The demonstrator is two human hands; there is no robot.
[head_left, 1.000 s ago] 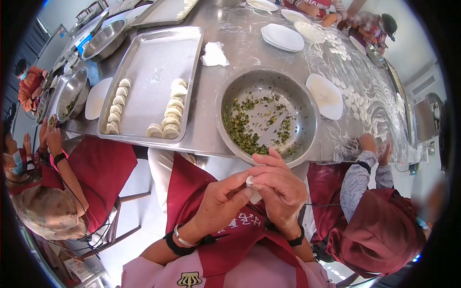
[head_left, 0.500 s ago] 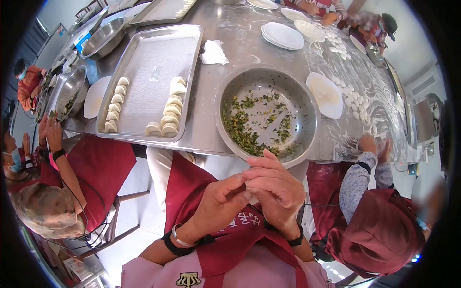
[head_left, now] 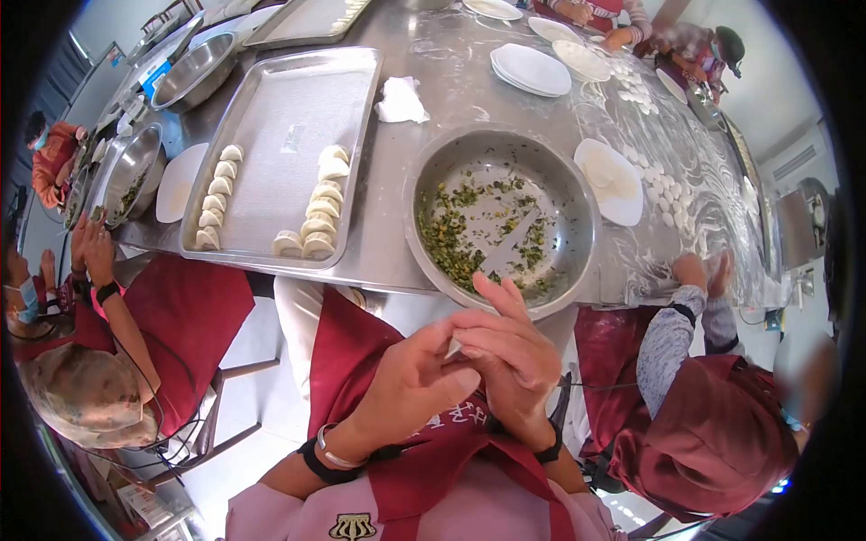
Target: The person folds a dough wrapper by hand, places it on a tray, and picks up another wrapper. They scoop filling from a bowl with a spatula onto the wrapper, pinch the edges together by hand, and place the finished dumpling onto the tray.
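In front of my apron, my left hand [head_left: 410, 383] and my right hand [head_left: 512, 361] are pressed together around a dumpling [head_left: 454, 348]. Only a small pale edge of its dough shows between the fingers; the rest is hidden. Two fingers of my right hand stick up over the near rim of a steel bowl [head_left: 591, 261]. Chopped green filling [head_left: 451, 239] with yellow bits lies in that bowl, mostly along its left side. To the left, a metal tray [head_left: 271, 108] carries two rows of finished dumplings [head_left: 327, 194].
A white plate with dough wrappers [head_left: 613, 185] sits right of the bowl. Stacked white plates [head_left: 532, 69] and a crumpled white cloth [head_left: 401, 99] lie farther back. Small dough pieces [head_left: 667, 194] dot the floured tabletop. Co-workers sit close on both sides, a sleeve [head_left: 672, 347] at right.
My hands have shifted slightly at the fingertips, and two fingers of my right hand have spread upward. A pale dough edge now shows between the hands.
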